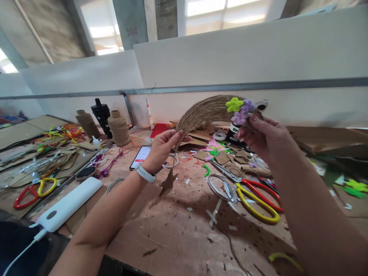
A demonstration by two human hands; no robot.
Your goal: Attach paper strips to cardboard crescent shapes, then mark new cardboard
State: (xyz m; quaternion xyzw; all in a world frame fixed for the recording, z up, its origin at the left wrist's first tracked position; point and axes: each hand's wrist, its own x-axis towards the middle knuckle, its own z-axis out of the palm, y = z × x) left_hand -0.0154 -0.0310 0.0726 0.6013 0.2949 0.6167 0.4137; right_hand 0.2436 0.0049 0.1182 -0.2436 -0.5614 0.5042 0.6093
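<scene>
Your left hand (161, 147) pinches the lower left tip of the twine-wrapped crescent (205, 111), raised above the table (178, 230). Your right hand (263, 138) grips its other end, fingers closed just below 3 pipe-cleaner flowers (240, 109). Scissors (253, 195) lie below; 2 twine spools (118, 127) stand farther back, left.

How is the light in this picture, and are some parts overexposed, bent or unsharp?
Head view: the windows are blown out white; the partition rail bows from lens distortion; the hands, left and right, and the twine crescent are sharp; soft shadows fall on the table.
</scene>
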